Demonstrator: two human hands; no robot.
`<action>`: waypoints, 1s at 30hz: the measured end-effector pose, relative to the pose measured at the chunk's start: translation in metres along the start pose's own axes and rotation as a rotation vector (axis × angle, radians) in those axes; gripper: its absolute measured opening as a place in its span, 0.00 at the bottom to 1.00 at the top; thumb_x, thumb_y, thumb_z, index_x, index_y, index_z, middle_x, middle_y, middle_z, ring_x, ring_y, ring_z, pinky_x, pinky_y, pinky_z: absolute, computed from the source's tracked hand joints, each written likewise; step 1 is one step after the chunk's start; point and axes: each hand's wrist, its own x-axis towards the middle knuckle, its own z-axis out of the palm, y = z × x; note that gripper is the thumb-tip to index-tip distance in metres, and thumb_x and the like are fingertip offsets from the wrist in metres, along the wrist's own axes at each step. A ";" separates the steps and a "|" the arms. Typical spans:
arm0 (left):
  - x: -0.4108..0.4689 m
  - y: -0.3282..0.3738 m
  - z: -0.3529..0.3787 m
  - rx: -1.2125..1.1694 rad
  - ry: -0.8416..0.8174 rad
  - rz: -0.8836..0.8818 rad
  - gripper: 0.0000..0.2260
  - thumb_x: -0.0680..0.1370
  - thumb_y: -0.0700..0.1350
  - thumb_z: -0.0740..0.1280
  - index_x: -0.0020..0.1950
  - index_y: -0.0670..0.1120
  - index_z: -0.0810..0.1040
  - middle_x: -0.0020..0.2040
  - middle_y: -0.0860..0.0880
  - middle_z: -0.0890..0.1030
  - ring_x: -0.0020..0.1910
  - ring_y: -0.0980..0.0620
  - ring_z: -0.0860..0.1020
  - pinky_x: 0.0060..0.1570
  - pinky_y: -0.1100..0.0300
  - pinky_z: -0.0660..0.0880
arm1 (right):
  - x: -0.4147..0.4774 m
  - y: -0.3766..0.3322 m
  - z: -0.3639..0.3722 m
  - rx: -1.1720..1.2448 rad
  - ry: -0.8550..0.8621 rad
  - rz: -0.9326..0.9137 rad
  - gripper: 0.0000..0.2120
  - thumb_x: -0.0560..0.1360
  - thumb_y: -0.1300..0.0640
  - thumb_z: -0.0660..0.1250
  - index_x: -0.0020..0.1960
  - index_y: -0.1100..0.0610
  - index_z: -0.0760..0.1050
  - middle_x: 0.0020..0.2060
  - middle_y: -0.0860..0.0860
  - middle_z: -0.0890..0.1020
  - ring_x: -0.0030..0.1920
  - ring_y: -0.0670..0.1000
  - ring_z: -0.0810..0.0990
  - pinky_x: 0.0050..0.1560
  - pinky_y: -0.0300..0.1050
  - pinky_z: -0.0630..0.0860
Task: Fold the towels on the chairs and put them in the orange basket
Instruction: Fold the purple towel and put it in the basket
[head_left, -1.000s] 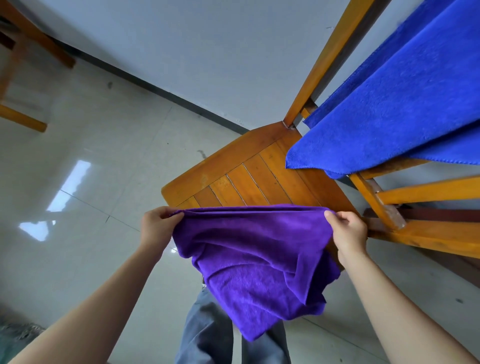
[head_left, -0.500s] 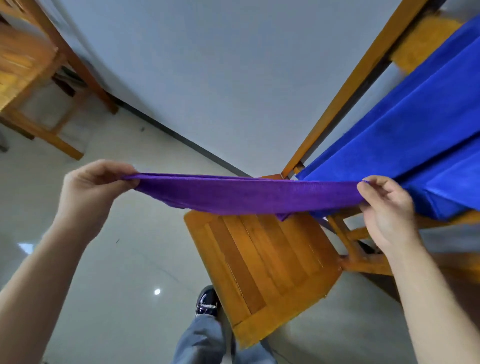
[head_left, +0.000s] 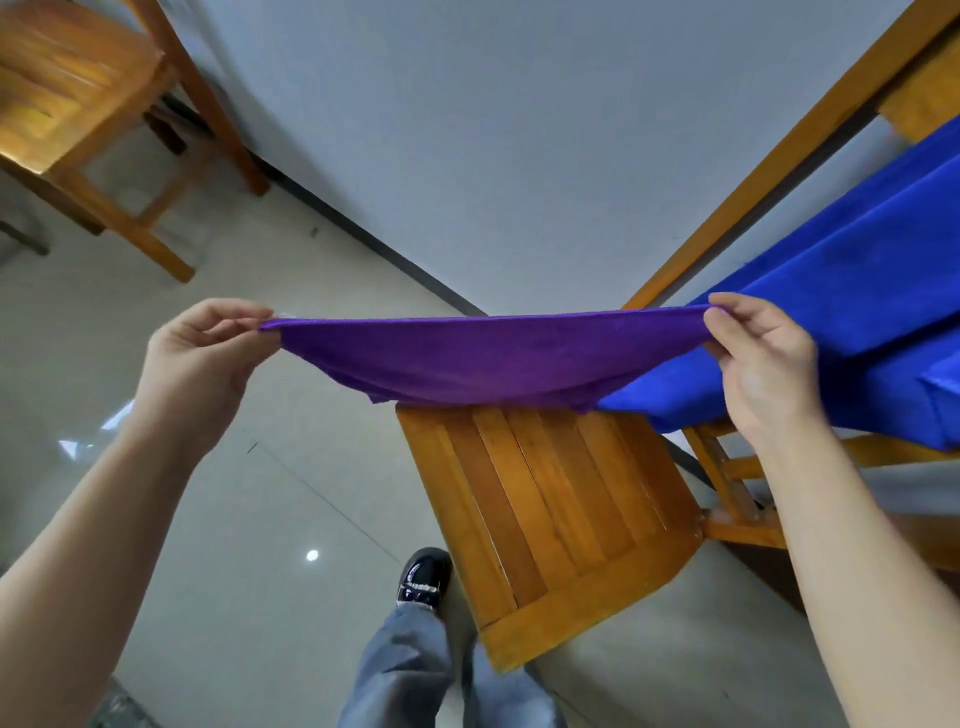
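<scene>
Both hands have come up and drawn further apart since a second ago, and the purple towel (head_left: 493, 358), which hung in a loose fold in front of the legs, is now stretched into a level band between them. The left hand (head_left: 202, 358) pinches one end between thumb and forefinger, and the right hand (head_left: 763, 364) pinches the other end the same way. The remaining fingers (head_left: 748, 317) of each hand are loosely curled behind the grip.

The towel's long axis runs straight from side to side, with its upper edge taut and its belly sagging away from the person. It hangs in the air above the rear of the chair seat (head_left: 545, 509) and seems clear of the slats. Its right end passes in front of the blue towel (head_left: 857, 312), which is draped over the frame of the chair on that side.

Each hand sits at one end of the band, so neither is nearer its middle. The next fold most likely means bringing the two ends together, or lowering the band flat onto the seat just beneath it. The orange basket is not in view.
</scene>
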 end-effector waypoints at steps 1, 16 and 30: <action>0.002 0.001 0.000 -0.025 -0.005 0.000 0.24 0.74 0.26 0.59 0.30 0.50 0.81 0.28 0.54 0.81 0.32 0.58 0.80 0.45 0.68 0.77 | 0.002 -0.001 0.004 0.014 0.013 0.011 0.19 0.56 0.41 0.74 0.42 0.48 0.79 0.41 0.47 0.82 0.49 0.49 0.81 0.55 0.43 0.77; 0.019 0.036 -0.006 -0.262 -0.244 0.055 0.07 0.60 0.45 0.76 0.35 0.49 0.81 0.32 0.52 0.82 0.36 0.55 0.81 0.47 0.58 0.79 | 0.022 -0.049 0.030 0.166 0.054 0.010 0.08 0.68 0.56 0.67 0.47 0.51 0.76 0.43 0.49 0.79 0.47 0.47 0.80 0.46 0.40 0.79; -0.070 -0.135 -0.021 -0.045 -0.141 -0.781 0.21 0.75 0.26 0.58 0.27 0.44 0.79 0.29 0.48 0.79 0.27 0.55 0.79 0.29 0.65 0.77 | -0.061 0.126 -0.054 -0.343 0.005 0.495 0.11 0.67 0.43 0.72 0.48 0.42 0.79 0.54 0.58 0.79 0.54 0.53 0.78 0.41 0.31 0.77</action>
